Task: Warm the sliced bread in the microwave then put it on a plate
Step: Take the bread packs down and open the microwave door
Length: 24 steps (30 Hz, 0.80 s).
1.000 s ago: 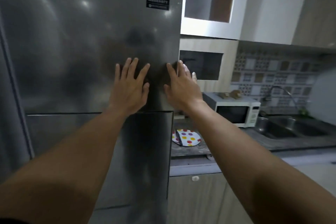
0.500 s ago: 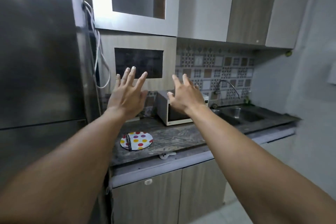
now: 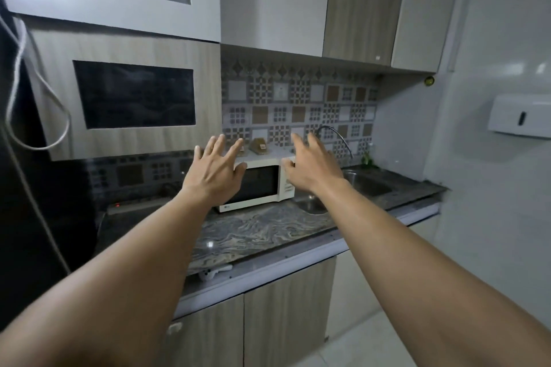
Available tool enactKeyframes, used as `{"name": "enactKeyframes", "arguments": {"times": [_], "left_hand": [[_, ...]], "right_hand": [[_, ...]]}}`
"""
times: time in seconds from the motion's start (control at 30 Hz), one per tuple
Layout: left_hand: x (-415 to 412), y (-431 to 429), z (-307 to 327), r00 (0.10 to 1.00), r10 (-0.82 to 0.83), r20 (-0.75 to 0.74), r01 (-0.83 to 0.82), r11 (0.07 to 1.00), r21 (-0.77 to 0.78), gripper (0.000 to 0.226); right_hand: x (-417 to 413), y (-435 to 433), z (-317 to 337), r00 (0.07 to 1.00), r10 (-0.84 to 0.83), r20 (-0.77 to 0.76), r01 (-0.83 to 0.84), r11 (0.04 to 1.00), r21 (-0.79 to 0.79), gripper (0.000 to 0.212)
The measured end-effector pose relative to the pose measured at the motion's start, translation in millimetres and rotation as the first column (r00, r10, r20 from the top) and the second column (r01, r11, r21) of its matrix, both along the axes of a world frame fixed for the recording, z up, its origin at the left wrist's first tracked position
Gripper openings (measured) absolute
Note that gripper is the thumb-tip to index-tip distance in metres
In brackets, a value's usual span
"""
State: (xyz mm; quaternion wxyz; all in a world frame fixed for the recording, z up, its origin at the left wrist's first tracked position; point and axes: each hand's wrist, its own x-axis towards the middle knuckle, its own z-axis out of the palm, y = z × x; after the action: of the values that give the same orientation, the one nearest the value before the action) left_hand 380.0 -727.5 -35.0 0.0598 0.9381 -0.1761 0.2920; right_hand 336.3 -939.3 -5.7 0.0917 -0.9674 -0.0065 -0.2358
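The view has swung right since the earlier frames: the steel fridge and the dotted plate have slid out of sight. The white microwave oven now sits near the centre. Both arms stay stretched forward.

The left grip has its fingers spread and holds nothing, and it covers the microwave's left side. The right grip is likewise splayed and empty, in front of the control panel. Whether either one touches the oven cannot be told.

Two brown wrapped packs rest on the microwave's top, too blurred to say whether they are the sliced bread. A curved steel tap rises behind the right grip. A power strip with a red light lies to the left by the wall, under a looping white cable.

The grey marbled stone table runs wall to wall below a patterned tile backsplash and pale upper cabinets. A white wall dispenser hangs to the right.

The microwave's door is closed and its window dark. The steel sink is set into the table on the right, its contents unclear.
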Motion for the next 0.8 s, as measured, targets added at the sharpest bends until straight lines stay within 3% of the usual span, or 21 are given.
{"name": "enactKeyframes", "arguments": {"times": [0.4,0.8], "left_hand": [[181.8,-119.5,-41.0,0.99,-0.075,-0.118,0.069,0.996,-0.054,0.061],[353.8,-223.9,-79.8,0.989,-0.009,-0.144,0.009,1.0,-0.001,0.06]], "right_hand": [[153.1,-111.4,-38.2,0.995,0.019,-0.098,-0.016,0.999,0.039,0.068],[346.2,-223.9,-74.4,0.99,0.051,-0.129,-0.044,0.997,0.057,0.067]]}}
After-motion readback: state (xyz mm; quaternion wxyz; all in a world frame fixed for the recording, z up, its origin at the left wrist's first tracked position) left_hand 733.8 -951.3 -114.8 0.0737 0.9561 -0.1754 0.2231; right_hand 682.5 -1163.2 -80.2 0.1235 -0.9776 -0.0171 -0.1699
